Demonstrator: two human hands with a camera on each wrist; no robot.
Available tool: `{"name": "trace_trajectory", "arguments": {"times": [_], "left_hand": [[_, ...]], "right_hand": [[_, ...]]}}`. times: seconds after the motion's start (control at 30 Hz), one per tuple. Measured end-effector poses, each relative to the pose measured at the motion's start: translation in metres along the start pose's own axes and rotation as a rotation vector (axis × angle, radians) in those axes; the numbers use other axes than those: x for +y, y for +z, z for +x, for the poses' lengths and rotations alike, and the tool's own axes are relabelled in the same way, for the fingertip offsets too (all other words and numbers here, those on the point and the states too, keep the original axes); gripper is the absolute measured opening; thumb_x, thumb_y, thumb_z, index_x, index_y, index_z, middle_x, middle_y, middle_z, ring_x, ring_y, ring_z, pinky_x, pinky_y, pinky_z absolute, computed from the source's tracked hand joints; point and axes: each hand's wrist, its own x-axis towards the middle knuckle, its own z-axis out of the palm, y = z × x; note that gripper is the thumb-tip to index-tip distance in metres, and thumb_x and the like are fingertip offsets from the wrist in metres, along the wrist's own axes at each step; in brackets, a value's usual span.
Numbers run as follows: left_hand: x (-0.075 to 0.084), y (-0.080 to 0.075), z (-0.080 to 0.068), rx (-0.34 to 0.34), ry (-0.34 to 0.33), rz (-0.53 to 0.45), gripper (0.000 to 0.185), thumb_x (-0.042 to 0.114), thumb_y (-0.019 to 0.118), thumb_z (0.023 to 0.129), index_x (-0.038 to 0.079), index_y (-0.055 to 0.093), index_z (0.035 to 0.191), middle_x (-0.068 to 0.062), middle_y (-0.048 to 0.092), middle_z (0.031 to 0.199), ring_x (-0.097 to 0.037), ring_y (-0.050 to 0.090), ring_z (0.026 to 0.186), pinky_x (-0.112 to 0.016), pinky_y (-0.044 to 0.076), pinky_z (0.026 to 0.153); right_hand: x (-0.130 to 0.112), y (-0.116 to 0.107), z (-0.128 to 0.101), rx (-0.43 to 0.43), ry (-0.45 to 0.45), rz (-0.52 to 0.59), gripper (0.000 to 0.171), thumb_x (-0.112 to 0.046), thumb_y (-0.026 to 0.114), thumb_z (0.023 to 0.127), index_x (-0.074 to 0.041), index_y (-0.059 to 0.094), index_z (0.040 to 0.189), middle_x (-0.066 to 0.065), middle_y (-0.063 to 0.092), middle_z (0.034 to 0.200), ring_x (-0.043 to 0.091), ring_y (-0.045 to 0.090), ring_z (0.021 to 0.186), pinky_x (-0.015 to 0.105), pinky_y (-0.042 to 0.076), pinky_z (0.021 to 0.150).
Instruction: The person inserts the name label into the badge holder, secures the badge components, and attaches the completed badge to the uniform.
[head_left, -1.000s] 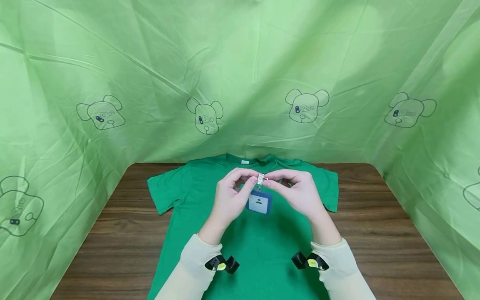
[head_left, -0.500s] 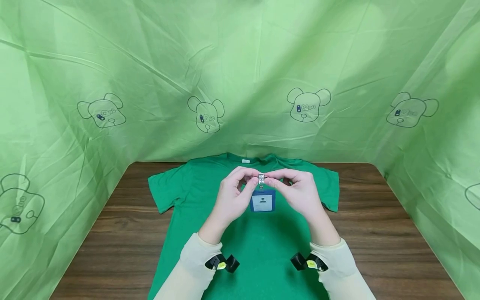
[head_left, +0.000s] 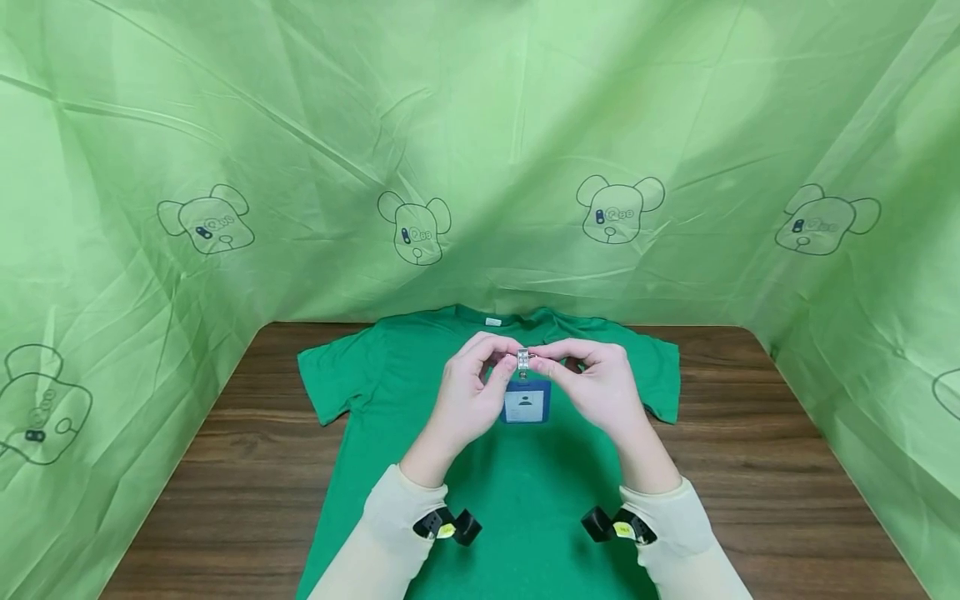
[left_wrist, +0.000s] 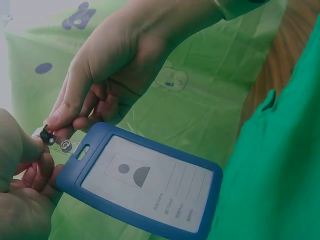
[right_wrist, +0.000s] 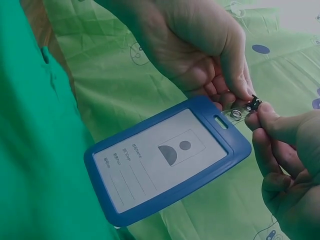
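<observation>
A brown wood-grain table (head_left: 757, 475) lies lower than the grip and shows on either side of it. Creased light green cloth (head_left: 480, 125) rises beyond the grip and flanks it left and right. Printed on that cloth, an outlined animal head (head_left: 419, 221) sits beyond and left of the grip, a second head (head_left: 621, 212) beyond and right, with a third head (head_left: 213, 225) farther left.

Holds left arm (head_left: 386, 525) and right arm (head_left: 681, 525) out in front, slanted in toward the middle. Pinches with left hand (head_left: 468, 387) and right hand (head_left: 596, 383), thumb to pointing finger on each, with tips close together. Curls the other fingers (right_wrist: 282, 152) in loosely.
</observation>
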Motion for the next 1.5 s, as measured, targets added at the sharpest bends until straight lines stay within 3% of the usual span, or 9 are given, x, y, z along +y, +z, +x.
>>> {"name": "trace_trajectory", "arguments": {"times": [0.5,1.0,1.27,1.5], "left_hand": [[-0.0007,0.0024,-0.0006,-0.02,-0.055,-0.04,0.009,-0.002,0.063,0.109,-0.002,0.071,0.114,-0.014,0.071,0.114,-0.024,0.066,0.096,-0.027,0.057,0.085],[-0.0041,0.0055,-0.0013,0.02,-0.067,-0.083,0.01,-0.001,0.065,0.108,-0.003,0.07,0.116,-0.015,0.073,0.114,-0.024,0.066,0.097,-0.026,0.057,0.087],[-0.0055,0.0054,-0.0016,0.013,-0.064,-0.085,0.009,-0.003,0.063,0.108,-0.004,0.069,0.115,-0.017,0.072,0.112,-0.025,0.065,0.096,-0.025,0.056,0.085],[-0.006,0.0067,-0.0019,0.002,-0.113,-0.091,0.009,-0.004,0.061,0.109,-0.003,0.068,0.115,-0.016,0.071,0.11,-0.025,0.064,0.094,-0.025,0.055,0.082]], "right_hand": [[0.0016,0.0018,0.0005,0.006,0.03,-0.006,0.011,-0.006,0.088,0.093,-0.01,0.089,0.103,0.0,0.084,0.095,0.021,0.05,0.058,0.028,0.038,0.052],[0.0038,0.0014,0.0016,-0.003,0.09,0.041,0.01,-0.007,0.087,0.094,-0.006,0.088,0.104,0.006,0.084,0.098,0.018,0.07,0.073,0.026,0.055,0.062],[0.003,0.0024,0.0014,-0.012,0.088,0.043,0.01,-0.007,0.086,0.095,-0.005,0.087,0.105,0.009,0.083,0.097,0.018,0.069,0.072,0.026,0.055,0.062],[0.0042,0.0025,0.0011,-0.018,0.1,0.039,0.01,-0.008,0.087,0.094,-0.006,0.088,0.104,0.006,0.084,0.096,0.021,0.067,0.069,0.027,0.053,0.059]]}}
